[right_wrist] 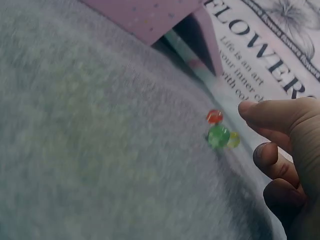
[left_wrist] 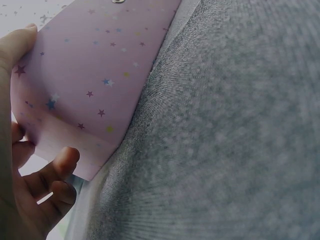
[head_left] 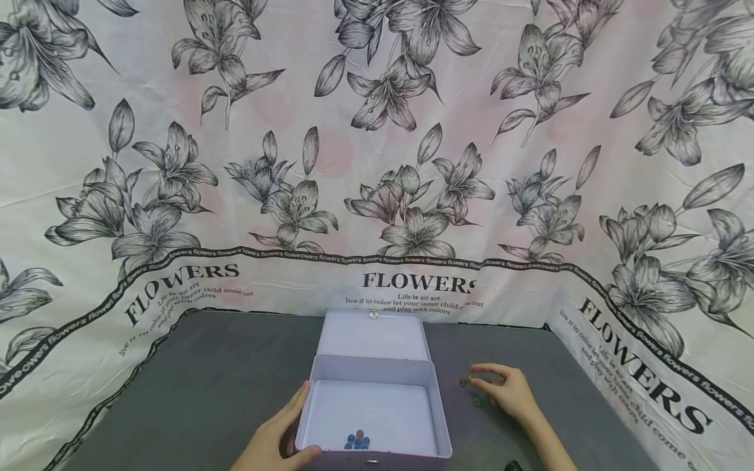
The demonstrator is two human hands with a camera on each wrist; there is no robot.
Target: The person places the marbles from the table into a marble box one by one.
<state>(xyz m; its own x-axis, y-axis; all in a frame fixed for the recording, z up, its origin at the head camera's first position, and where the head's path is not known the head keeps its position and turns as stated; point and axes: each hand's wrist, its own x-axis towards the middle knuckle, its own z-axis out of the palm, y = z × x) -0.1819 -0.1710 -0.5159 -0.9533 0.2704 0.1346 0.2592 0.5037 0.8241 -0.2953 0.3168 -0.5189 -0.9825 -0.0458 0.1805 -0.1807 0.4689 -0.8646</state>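
Observation:
An open metal box [head_left: 438, 418] with white insides stands on the table, its lid [head_left: 374, 337] tipped back. Outside it is pink with small stars. My left hand [head_left: 281, 432] holds its left front corner, thumb at the front rim and fingers along the left side. Several blue marbles [head_left: 357, 442] and a reddish one [head_left: 360, 434] lie inside near the front. Right of the box, my right hand [head_left: 508, 391] hovers with thumb and forefinger parted over loose marbles: a red marble [right_wrist: 214, 116], a green marble [right_wrist: 218, 136] and a yellow marble [right_wrist: 233, 139].
The grey cloth-covered table [head_left: 224, 379] runs back to a hanging flower-print sheet [head_left: 330, 157], which also closes off both sides. A small dark object [head_left: 513, 466] shows at the bottom edge by the right forearm.

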